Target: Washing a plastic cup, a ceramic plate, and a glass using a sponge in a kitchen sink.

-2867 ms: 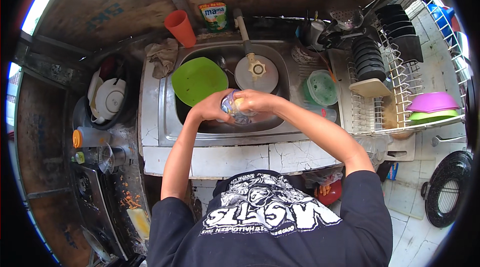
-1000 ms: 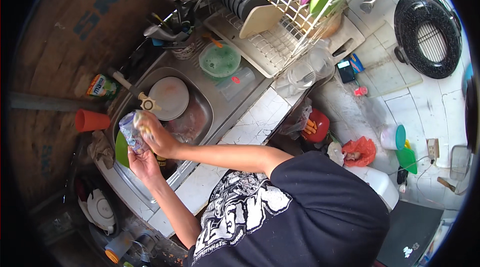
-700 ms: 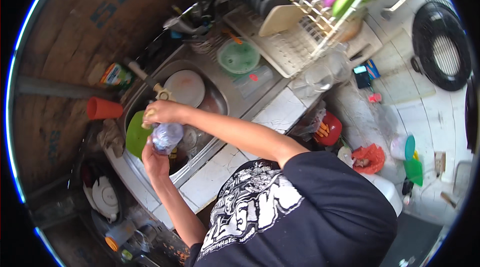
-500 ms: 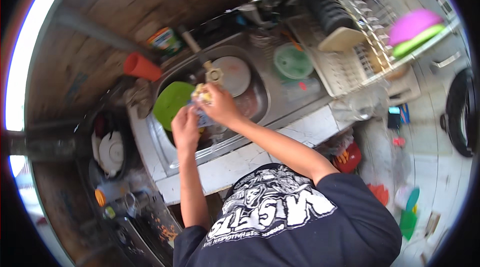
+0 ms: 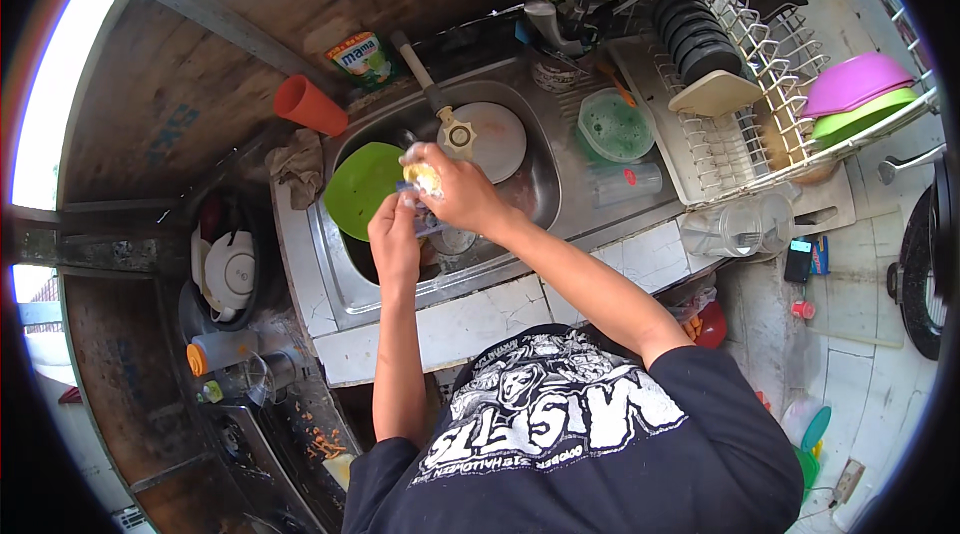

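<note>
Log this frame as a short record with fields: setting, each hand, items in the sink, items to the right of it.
setting: steel sink set in a tiled counter, seen from above
left hand: left hand grips a clear glass over the basin
right hand: right hand presses a yellow sponge onto the glass
in sink: green plate leaning at the left, white plate with a long-handled utensil across it
right of sink: green bowl of suds, dish rack with dark plates, pink bowl
behind sink: orange cup lying on its side
</note>
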Motion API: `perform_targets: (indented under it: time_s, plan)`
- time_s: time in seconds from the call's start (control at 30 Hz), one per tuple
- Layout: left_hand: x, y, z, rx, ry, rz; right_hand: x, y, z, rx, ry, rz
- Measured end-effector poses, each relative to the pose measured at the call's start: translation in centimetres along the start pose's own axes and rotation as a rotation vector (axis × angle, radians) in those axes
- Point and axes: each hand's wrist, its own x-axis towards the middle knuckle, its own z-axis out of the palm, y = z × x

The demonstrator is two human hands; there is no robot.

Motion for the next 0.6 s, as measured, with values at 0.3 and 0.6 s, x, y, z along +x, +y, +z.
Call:
perform_targets:
  time_s: [0.3,0.6]
  plan:
    - [-0.1,2.3,-1.1,0.670,-0.205,0.346,3.0,-1.0,-1.4,-0.382,-0.359,0.170]
    - [2.3,-0.1,-0.7,-0.456,0.011,-0.051,-1.1,-1.3,2.7,-0.264,0.066,-0.357]
